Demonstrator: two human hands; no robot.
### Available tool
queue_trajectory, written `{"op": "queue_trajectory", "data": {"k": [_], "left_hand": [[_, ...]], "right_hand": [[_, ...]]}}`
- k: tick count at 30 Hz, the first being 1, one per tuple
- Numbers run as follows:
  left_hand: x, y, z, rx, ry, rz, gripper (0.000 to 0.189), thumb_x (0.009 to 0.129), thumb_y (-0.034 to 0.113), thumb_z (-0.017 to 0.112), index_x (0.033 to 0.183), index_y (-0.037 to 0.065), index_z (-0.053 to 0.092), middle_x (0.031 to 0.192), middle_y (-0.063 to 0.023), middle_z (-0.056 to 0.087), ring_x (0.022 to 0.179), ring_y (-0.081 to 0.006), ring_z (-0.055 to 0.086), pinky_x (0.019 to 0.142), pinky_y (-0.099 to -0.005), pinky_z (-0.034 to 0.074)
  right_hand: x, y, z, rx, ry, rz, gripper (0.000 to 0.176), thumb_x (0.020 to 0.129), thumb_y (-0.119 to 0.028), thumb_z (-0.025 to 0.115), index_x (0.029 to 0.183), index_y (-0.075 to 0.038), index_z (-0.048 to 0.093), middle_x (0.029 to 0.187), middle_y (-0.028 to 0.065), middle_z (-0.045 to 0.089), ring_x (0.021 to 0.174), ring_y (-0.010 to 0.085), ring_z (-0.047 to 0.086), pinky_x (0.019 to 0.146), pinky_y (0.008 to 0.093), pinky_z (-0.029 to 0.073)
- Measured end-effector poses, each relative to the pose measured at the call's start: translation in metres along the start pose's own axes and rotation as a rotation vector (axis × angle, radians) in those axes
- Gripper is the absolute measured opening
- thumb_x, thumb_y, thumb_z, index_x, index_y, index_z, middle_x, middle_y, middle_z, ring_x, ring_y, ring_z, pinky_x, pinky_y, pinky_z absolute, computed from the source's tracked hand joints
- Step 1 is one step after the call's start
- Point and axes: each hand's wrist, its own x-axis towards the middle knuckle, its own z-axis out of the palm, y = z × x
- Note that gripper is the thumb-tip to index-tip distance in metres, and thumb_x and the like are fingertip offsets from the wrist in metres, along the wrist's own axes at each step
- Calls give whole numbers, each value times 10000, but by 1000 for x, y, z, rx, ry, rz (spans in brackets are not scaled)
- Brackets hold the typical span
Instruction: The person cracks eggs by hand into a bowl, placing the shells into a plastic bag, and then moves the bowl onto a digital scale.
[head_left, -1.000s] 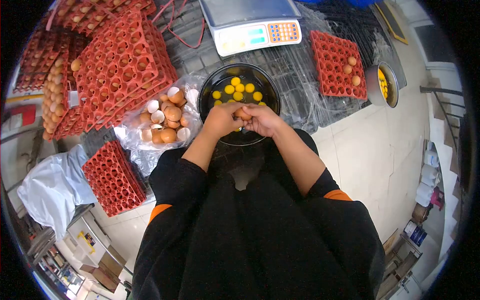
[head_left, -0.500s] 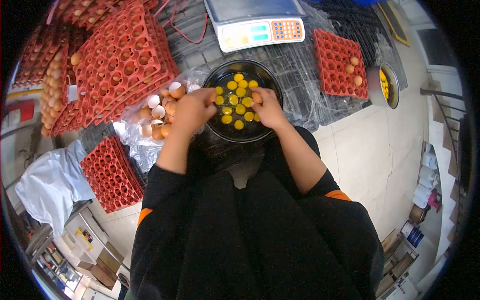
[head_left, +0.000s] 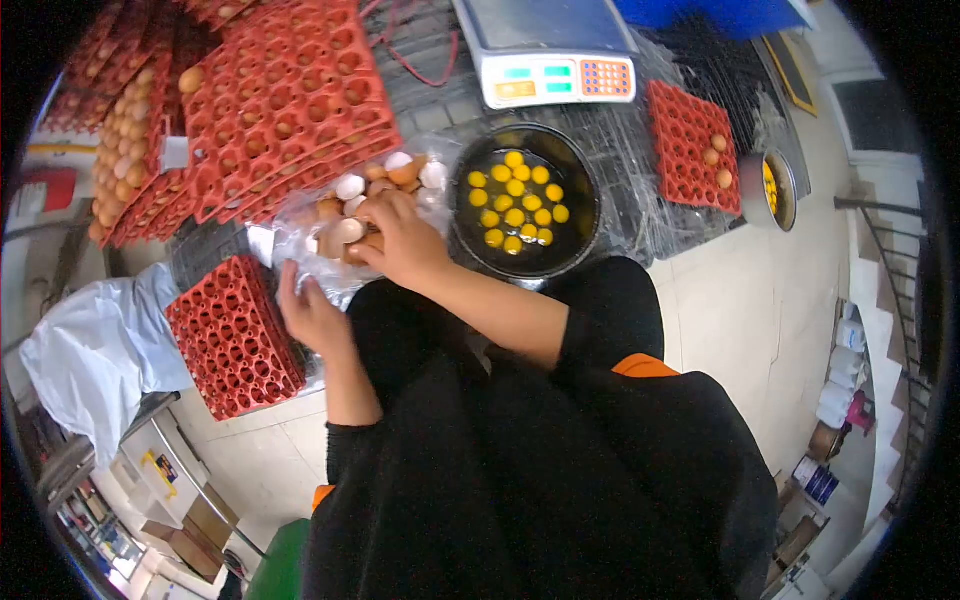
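Observation:
Over the heap of broken eggshells (head_left: 350, 187) in a clear plastic bag (head_left: 432, 210), my right hand (head_left: 405, 243) has its thumb and fingers closed around an eggshell half (head_left: 348, 232), white inside facing up. My left hand (head_left: 315, 318) is lower left, beside the bag's near edge, fingers apart and holding nothing; it is slightly blurred. To the right of the shells stands a round black pan (head_left: 572, 245) with several whole yolks (head_left: 514, 217) in clear egg white.
Stacked red egg trays (head_left: 290, 100) rise at the left, with brown eggs (head_left: 125, 160) beside them. Another red tray stack (head_left: 235, 340) stands lower left. A scale (head_left: 555, 80) sits behind the pan. At right are a tray with eggs (head_left: 685, 150) and a metal pot (head_left: 785, 195) containing yolks.
Both hands have left the pan and moved left. The right hand has crossed to the eggshell heap; the left hand has dropped to the bag's near side and opened. The view has shifted.

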Motion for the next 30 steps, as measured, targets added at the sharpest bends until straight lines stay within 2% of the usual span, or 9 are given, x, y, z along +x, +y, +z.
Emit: {"op": "queue_trajectory", "data": {"k": [3, 4, 13, 17, 19, 23, 26, 27, 30], "left_hand": [[-8, -34, 9, 149, -39, 273, 387, 725, 66, 591, 1101, -5, 531, 1097, -181, 544, 1058, -351, 466, 954, -427, 324], [-1, -34, 12, 134, -34, 364, 355, 737, 108, 585, 1073, 6, 537, 1073, -178, 547, 1015, -363, 470, 928, -450, 330], [9, -61, 33, 46, 106, 100, 418, 656, 153, 629, 1051, 61, 527, 1120, -162, 449, 1074, -343, 370, 940, -451, 264], [10, -71, 32, -2, 68, 114, 351, 624, 145, 616, 963, 80, 557, 1069, -139, 473, 1040, -332, 403, 907, -431, 289], [13, -64, 30, -27, 79, 74, 302, 584, 154, 589, 880, 93, 575, 1020, -111, 495, 990, -316, 442, 876, -416, 312], [16, -63, 29, -56, 100, 161, 303, 576, 153, 582, 870, 86, 558, 1031, -132, 482, 996, -325, 424, 869, -435, 321], [13, -67, 33, -44, 84, 150, 294, 587, 146, 590, 871, 83, 551, 1040, -146, 471, 1011, -333, 408, 880, -449, 316], [12, -65, 31, -31, 85, 150, 291, 591, 145, 593, 871, 79, 550, 1043, -147, 470, 1013, -335, 405, 885, -452, 313], [11, -56, 30, 10, 65, 140, 287, 605, 144, 603, 874, 65, 546, 1052, -151, 467, 1022, -342, 399, 902, -458, 305]], "right_hand": [[37, -22, -2, 1, 108, -227, 378, 713, -251, 691, 994, -70, 516, 963, 137, 504, 845, 333, 530, 743, 405, 435], [55, -40, -7, 14, 44, -126, 370, 719, -253, 688, 983, -56, 520, 942, 134, 504, 865, 318, 518, 756, 397, 425], [272, -146, 88, -441, 139, -525, 453, 732, -248, 652, 1137, -111, 502, 1163, 128, 472, 1104, 339, 460, 864, 413, 427], [346, -141, 131, -194, -223, -167, 497, 723, -248, 641, 1186, -114, 517, 1234, 123, 472, 1107, 328, 475, 916, 384, 407], [368, -128, 138, -240, -304, -173, 457, 698, -258, 663, 1118, -105, 567, 1187, 161, 506, 1039, 321, 523, 881, 386, 425], [385, -117, 140, -391, -174, -192, 481, 684, -237, 689, 1091, -39, 525, 1046, 160, 566, 925, 299, 570, 777, 391, 476], [387, -101, 123, 412, -174, 41, 528, 706, -231, 672, 1151, -39, 463, 994, 140, 558, 793, 256, 594, 645, 371, 506], [355, -124, 103, 451, 6, 41, 468, 767, -176, 597, 1180, -44, 421, 1010, 133, 533, 683, 212, 583, 542, 336, 502], [295, -91, 47, 1253, -195, 211, 332, 833, -140, 503, 1153, -79, 442, 1035, 118, 543, 812, 216, 577, 642, 341, 511]]}}
